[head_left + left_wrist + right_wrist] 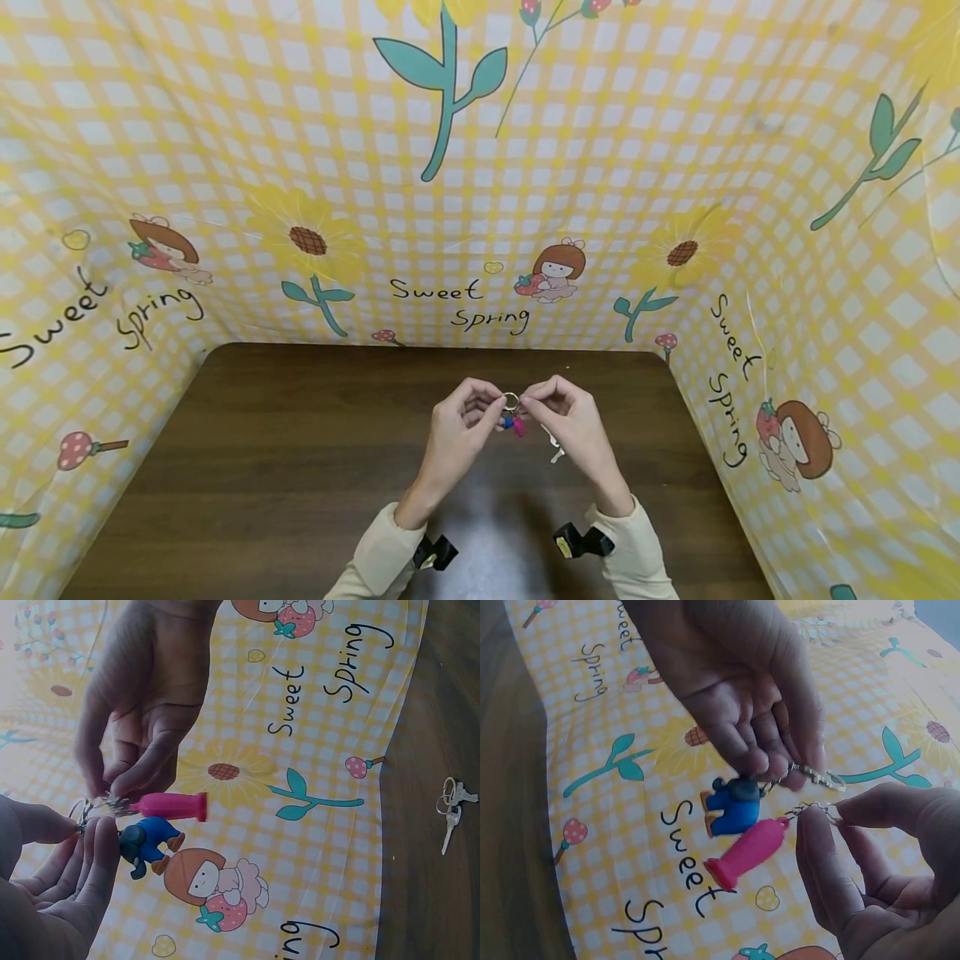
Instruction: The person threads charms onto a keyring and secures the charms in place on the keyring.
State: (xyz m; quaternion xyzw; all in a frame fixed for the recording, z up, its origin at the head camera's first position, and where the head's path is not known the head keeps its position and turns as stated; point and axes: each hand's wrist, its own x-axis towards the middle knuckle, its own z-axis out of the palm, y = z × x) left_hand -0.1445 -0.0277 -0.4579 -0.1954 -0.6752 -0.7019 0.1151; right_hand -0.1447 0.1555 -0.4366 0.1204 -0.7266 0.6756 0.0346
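Thumb and fingers of my left hand (462, 429) pinch a metal key ring (512, 402) above the table. A small blue figure charm (733, 808) hangs by a short chain at the left fingertips. My right hand (573, 425) pinches the metal chain end of a pink charm (748, 853), right beside the ring. The fingertips of both hands nearly meet, covering part of the ring and chains. Beyond the right hand, small keys (451, 817) on their own ring lie on the table, partly hidden by that hand in the head view.
The dark wooden table (300, 467) lies beneath both hands. Yellow checked cloth (465, 225) with printed flowers and figures stands up around its back and sides. Black wrist cameras (583, 542) sit on both light sleeves.
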